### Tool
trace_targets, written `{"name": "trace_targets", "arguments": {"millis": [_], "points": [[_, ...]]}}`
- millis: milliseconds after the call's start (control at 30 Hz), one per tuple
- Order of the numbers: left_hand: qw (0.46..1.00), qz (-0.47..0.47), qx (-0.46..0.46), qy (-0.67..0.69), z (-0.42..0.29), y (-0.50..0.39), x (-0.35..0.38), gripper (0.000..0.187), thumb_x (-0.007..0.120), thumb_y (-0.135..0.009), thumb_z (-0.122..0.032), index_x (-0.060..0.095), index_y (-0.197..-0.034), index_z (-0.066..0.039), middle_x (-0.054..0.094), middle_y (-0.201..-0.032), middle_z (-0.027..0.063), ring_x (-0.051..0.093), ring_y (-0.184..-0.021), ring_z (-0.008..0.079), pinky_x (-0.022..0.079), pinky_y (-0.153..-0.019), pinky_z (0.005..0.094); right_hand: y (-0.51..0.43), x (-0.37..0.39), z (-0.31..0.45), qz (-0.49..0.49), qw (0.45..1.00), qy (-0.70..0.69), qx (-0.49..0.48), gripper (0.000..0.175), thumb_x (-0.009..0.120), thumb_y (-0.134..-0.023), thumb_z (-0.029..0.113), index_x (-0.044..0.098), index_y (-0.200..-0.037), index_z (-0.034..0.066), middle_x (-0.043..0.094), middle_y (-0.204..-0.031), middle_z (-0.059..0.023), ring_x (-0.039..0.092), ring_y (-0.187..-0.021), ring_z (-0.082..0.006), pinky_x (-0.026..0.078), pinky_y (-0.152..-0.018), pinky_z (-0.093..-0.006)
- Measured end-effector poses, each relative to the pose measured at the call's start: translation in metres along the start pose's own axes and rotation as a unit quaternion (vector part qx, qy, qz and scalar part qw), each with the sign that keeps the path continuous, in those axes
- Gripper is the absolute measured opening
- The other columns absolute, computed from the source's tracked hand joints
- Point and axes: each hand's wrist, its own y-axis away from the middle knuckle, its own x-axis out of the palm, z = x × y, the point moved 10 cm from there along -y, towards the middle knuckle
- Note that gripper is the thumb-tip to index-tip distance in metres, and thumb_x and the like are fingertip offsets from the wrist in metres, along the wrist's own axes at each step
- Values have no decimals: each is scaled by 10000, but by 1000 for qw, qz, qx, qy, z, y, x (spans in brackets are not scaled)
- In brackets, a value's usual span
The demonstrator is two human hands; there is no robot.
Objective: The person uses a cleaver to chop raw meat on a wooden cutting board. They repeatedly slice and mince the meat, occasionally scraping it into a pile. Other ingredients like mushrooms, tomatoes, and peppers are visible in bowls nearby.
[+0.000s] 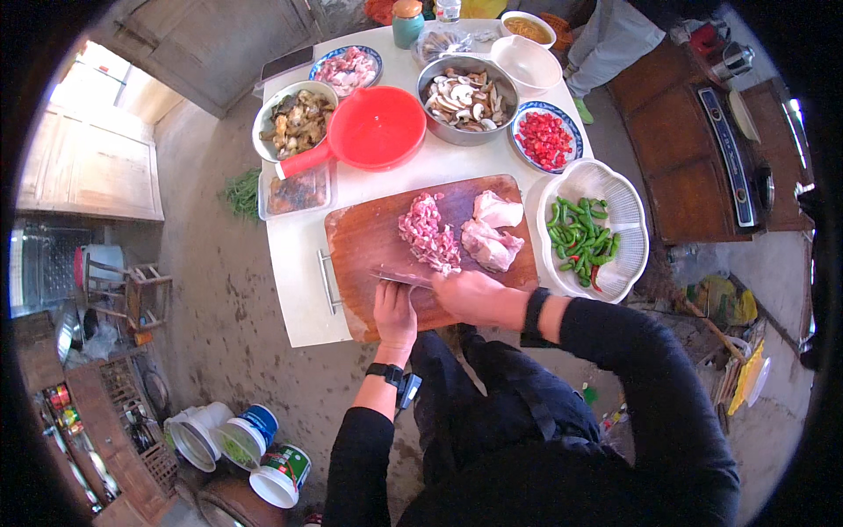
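My right hand (469, 298) grips a kitchen knife (400, 277) by its handle, over the near part of a wooden cutting board (359, 244). The blade points left. Just below it my left hand (395, 313) has its fingers bent at the blade's near side; what lies under the fingertips is hidden. A thin strip of meat shows along the blade's far edge. Beyond the knife lies a heap of diced raw meat (427, 230). Larger pieces of raw meat (492, 247) rest at the board's right.
Around the board stand a red plastic strainer or ladle (377, 128), a steel bowl of sliced mushrooms (467, 135), a plate of chopped red chillies (545, 137) and a white basket (632, 227) of green peppers. Another person's leg (602, 49) shows beyond the table's far right corner.
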Motion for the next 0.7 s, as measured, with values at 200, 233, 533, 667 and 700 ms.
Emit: {"name": "trace_targets", "arguments": {"millis": [200,233,533,667,700], "points": [[1000,23,2,-20,-4,0,-1,218,618,-777,-10,659,-990,-30,624,-1034,143,585,-991,350,508,-868,437,-12,-1,-5,-27,999,-19,13,243,566,-849,72,496,-1047,-50,681,-787,-241,692,-742,-415,548,-630,-505],[1000,21,2,-10,-5,-1,-3,214,620,-776,-10,660,-985,-32,626,-1033,141,588,-994,346,509,-870,433,0,1,-18,11,998,-11,54,241,563,-851,74,493,-1044,-52,680,-783,-241,690,-742,-418,546,-635,-508],[1000,13,-6,-8,-1,-2,-1,155,601,-831,-21,643,-979,-7,623,-982,130,593,-927,338,521,-807,424,-10,3,3,-19,999,-23,20,251,560,-865,116,488,-1027,-61,671,-817,-244,685,-802,-424,554,-677,-488],[1000,26,-14,9,-1,-4,-5,203,586,-822,-14,646,-1016,-13,617,-1001,132,580,-938,344,516,-798,428,-42,-2,18,-105,993,-47,-36,264,583,-862,150,488,-1002,-52,665,-776,-237,686,-769,-426,548,-675,-506],[999,41,2,-10,-5,-3,-7,226,585,-814,-8,650,-1030,-17,622,-1034,132,582,-962,340,516,-813,417,-37,4,7,-72,996,-60,-6,265,581,-872,159,489,-1006,-51,669,-813,-251,683,-792,-431,547,-696,-503]]}}
